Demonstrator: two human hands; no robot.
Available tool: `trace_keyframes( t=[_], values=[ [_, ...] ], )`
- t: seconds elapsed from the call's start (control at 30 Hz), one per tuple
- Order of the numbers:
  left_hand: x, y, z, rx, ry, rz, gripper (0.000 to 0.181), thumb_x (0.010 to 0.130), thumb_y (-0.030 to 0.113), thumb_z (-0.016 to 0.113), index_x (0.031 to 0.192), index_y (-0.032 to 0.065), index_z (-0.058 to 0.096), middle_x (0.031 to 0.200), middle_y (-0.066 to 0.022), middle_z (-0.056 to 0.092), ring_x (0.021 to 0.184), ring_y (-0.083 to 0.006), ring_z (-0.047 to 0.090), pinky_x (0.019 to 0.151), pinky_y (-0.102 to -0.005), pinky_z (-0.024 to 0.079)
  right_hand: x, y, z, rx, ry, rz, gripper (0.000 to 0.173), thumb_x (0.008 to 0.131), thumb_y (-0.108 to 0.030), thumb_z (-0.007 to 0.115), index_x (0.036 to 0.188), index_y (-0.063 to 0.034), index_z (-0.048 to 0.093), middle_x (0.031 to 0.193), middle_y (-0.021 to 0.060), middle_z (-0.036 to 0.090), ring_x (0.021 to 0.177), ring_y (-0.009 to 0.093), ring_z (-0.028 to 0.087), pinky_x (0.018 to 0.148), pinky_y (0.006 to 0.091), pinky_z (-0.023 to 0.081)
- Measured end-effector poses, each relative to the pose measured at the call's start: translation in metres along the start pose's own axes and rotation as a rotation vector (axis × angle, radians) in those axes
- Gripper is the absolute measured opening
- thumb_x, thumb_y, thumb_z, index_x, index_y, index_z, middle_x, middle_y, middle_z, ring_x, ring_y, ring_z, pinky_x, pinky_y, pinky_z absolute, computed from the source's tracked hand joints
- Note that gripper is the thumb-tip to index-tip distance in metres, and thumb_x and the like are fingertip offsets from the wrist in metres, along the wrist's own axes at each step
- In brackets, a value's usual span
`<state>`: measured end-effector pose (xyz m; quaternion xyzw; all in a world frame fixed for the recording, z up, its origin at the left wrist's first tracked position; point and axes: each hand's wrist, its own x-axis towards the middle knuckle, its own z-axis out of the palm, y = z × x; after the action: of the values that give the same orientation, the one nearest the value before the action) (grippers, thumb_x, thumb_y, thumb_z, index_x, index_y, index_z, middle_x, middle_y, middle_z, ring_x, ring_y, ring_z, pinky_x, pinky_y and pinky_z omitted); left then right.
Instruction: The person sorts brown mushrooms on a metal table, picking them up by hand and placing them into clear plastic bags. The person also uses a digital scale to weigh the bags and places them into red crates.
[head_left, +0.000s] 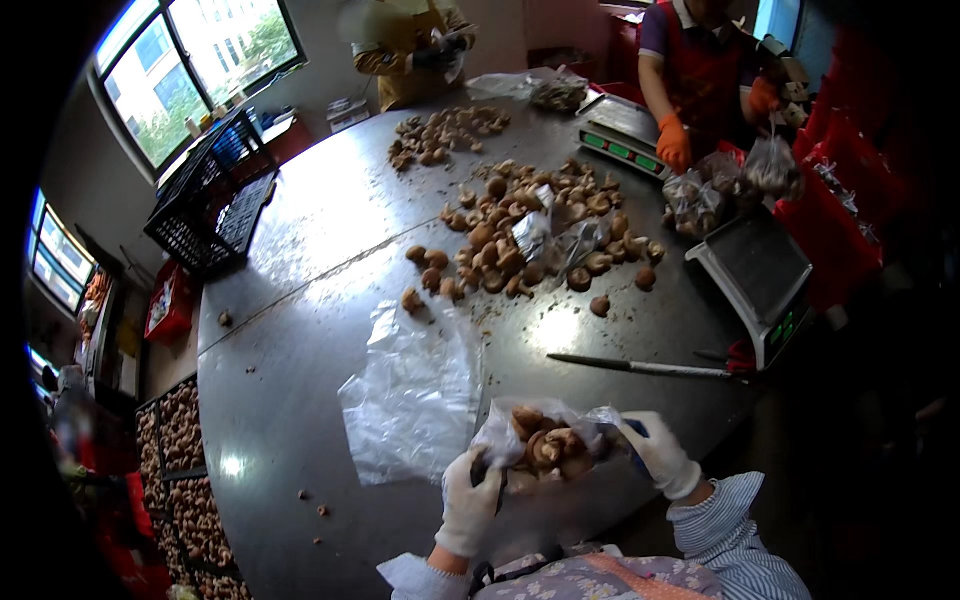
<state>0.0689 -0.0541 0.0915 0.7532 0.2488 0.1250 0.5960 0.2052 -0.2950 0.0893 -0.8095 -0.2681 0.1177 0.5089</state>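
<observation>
At the near edge of the metal table (300, 420), a clear plastic bag full of brown mushrooms (553, 450) hangs between my hands, its mouth spread wide. My left hand (472, 495), in a white glove with dark parts at the fingers, grips the left side of the bag. On the opposite side my right hand (656, 454), gloved the same way, holds the rim. Left of the bag lie flat clear plastic bags (412, 405). Beyond them is a heap of loose mushrooms (495, 259) with crumpled clear plastic (559, 232) on top.
A long knife (637, 366) lies right of centre, beside a digital scale (757, 270). Another scale (619, 135) stands farther back, near filled bags (694, 202) and an orange-gloved co-worker (694, 82). A second person (412, 56) stands behind a farther mushroom pile (442, 135). Black crates (214, 195) sit far left.
</observation>
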Motion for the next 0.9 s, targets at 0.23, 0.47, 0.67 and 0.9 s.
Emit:
trace_keyframes(
  t=[0.23,0.47,0.67,0.9],
  values=[
    [-0.012,0.089,0.021,0.360,-0.259,0.380,0.027,0.078,0.012,0.070,0.103,0.0043,0.067,0.092,-0.0163,0.067,0.087,-0.0338,0.065,0.079,-0.0438,0.051,0.045,-0.085,0.017,0.808,-0.284,0.344,0.029,0.100,-0.016,0.057,0.123,0.0005,0.060,0.108,0.0048,0.066,0.095,0.008,0.062,0.083,0.0224,0.051],
    [-0.001,0.067,0.010,-0.471,-0.178,-0.277,0.032,0.097,0.011,0.059,0.127,-0.0001,0.059,0.075,0.0021,0.055,0.063,-0.0066,0.046,0.056,-0.0222,0.040,0.111,-0.081,-0.081,1.328,-0.092,0.149,0.032,0.096,-0.016,0.062,0.121,0.0037,0.056,0.110,0.0175,0.067,0.090,0.023,0.071,0.080,0.0345,0.063],
    [0.009,-0.011,-0.015,-0.498,-0.037,-0.460,0.028,0.097,0.013,0.058,0.122,-0.0002,0.061,0.089,-0.0040,0.063,0.072,-0.0099,0.056,0.063,-0.0232,0.046,0.230,-0.065,-0.164,1.126,0.147,-0.006,0.020,0.098,-0.015,0.058,0.110,0.0011,0.062,0.097,0.0135,0.071,0.085,0.022,0.072,0.069,0.0336,0.063],
    [-0.016,-0.039,-0.064,-0.129,0.490,-0.396,0.024,0.099,0.012,0.055,0.119,0.0021,0.064,0.100,-0.0045,0.067,0.071,-0.0092,0.057,0.058,-0.0230,0.045,0.356,0.051,-0.219,1.148,0.273,-0.034,0.018,0.097,-0.017,0.057,0.098,-0.0009,0.065,0.090,0.0099,0.068,0.074,0.020,0.068,0.064,0.0308,0.056]
  ],
)
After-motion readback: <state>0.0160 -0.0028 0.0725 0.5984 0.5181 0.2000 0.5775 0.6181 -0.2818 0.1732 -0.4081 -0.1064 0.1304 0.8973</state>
